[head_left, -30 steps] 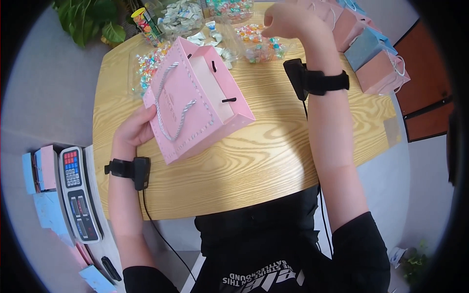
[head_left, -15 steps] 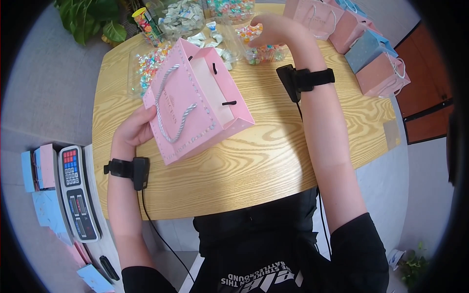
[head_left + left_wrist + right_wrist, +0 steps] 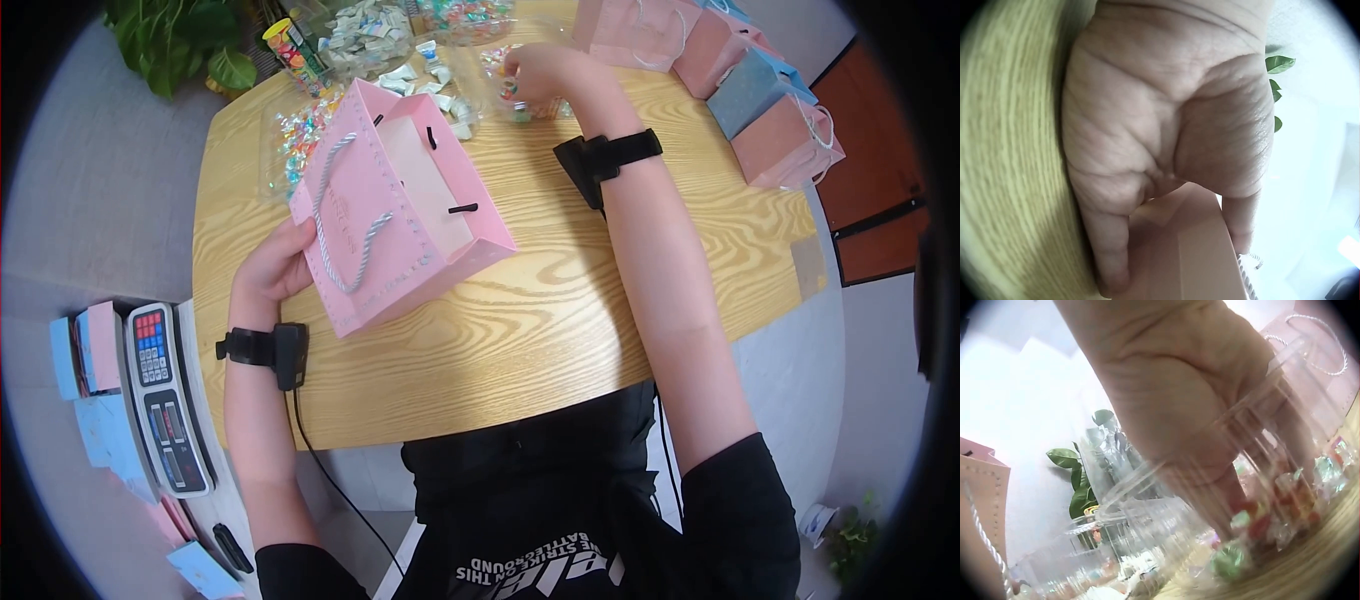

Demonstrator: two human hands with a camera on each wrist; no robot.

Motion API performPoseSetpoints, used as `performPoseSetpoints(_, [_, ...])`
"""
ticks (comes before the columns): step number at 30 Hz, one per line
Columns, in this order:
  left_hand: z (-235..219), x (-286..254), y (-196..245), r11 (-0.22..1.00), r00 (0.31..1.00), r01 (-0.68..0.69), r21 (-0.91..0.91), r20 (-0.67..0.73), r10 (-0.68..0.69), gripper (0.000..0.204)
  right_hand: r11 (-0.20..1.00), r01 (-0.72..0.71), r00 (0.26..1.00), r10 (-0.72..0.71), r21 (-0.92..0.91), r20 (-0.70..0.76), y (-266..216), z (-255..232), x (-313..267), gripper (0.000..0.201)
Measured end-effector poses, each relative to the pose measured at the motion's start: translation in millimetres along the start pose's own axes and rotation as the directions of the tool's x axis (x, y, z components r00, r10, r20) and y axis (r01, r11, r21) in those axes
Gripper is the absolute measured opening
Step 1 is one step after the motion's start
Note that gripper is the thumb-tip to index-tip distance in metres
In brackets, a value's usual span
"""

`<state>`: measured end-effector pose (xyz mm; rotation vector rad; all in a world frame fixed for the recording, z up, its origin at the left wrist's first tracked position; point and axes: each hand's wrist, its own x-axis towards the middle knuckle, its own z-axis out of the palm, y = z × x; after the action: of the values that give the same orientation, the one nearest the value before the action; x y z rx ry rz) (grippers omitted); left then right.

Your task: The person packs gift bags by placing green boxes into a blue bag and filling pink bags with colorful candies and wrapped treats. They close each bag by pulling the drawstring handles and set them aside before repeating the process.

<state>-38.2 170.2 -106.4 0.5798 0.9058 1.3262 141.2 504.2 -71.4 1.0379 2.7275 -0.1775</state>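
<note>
A pink paper gift bag (image 3: 350, 215) with silver rope handles leans on the table, its open top facing right. My left hand (image 3: 275, 262) grips its lower end, thumb on the printed front; in the left wrist view, the bag's pink side (image 3: 1179, 250) sits between thumb and fingers. My right hand (image 3: 555, 75) reaches down into a clear plastic box (image 3: 1254, 406) at the back of the table. Through the box wall, its thumb and fingers show spread apart among shiny wrapped candies (image 3: 1232, 559), fingertips partly hidden by the candies.
Behind the bag stand clear boxes of colourful candies (image 3: 300, 140) and white-wrapped sweets (image 3: 365, 40), plus a bright printed can (image 3: 292, 52). Pink and blue gift bags (image 3: 757, 92) line the back right edge. A scale (image 3: 168, 400) stands left of the table. Cables trail from both wrists.
My right hand has moved left and down into the candy box, its fingers opening from a curl on the way. The left hand and its gift bag have stayed nearly still.
</note>
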Motion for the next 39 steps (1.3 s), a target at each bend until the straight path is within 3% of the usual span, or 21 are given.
performPoseSetpoints(2, [0,0,0,1.0,1.0,-0.005,0.026,0.021,0.004,0.065,0.957,0.062,0.998,-0.063,0.285,-0.007,-4,-8,-18,0.033])
performPoseSetpoints(9, [2,-1,2,0.999,1.0,0.009,0.037,0.011,-0.009,0.065,0.985,0.113,0.991,-0.102,0.128,-0.086,-3,-3,-11,0.022])
performPoseSetpoints(15, [1,-2,1,0.999,1.0,-0.006,0.044,0.007,0.006,0.065,0.988,0.152,0.96,-0.139,0.038,-0.245,6,5,0,0.021])
performPoseSetpoints(17, [2,-1,1,0.998,1.0,-0.007,0.059,0.011,0.006,0.066,0.962,0.224,0.921,-0.157,0.154,-0.356,10,6,-2,0.024])
performPoseSetpoints(18, [2,-2,1,0.998,1.0,-0.006,0.059,0.013,0.005,0.066,0.963,0.222,0.921,-0.155,0.154,-0.357,11,5,-1,0.024])
performPoseSetpoints(20, [1,-2,1,0.998,1.0,-0.008,0.065,0.004,0.008,0.067,0.912,0.148,0.967,-0.053,0.382,-0.248,9,-6,-9,0.023])
performPoseSetpoints(23, [3,-2,1,0.998,1.0,-0.008,0.07,-0.001,0.008,0.067,0.923,0.192,0.937,-0.072,0.334,-0.34,13,-14,-12,0.032])
performPoseSetpoints(27, [2,-1,0,0.999,1.0,-0.015,0.045,-0.011,0.015,0.067,0.891,0.139,0.958,-0.01,0.433,-0.286,8,-40,-36,0.031])
performPoseSetpoints(29, [-1,-1,1,0.999,1.0,-0.014,0.032,0.0,0.014,0.065,0.845,0.287,0.917,-0.106,0.451,-0.385,1,-59,-54,0.029])
performPoseSetpoints(30, [-2,-1,1,0.999,1.0,-0.017,0.031,-0.004,0.017,0.065,0.762,0.327,0.92,-0.121,0.559,-0.373,-4,-67,-66,0.026])
performPoseSetpoints(31, [-3,-1,1,1.0,1.0,-0.016,0.01,0.018,0.015,0.064,0.761,0.33,0.919,-0.125,0.558,-0.373,-12,-75,-80,0.026])
performPoseSetpoints(33, [-3,0,1,1.0,0.999,-0.013,-0.011,0.04,0.014,0.064,0.726,0.45,0.881,-0.263,0.52,-0.394,-25,-89,-105,0.022])
performPoseSetpoints(39, [-3,0,2,0.999,0.998,-0.004,-0.033,0.063,0.006,0.063,0.681,0.575,0.818,-0.487,0.454,-0.306,-56,-104,-148,0.021])
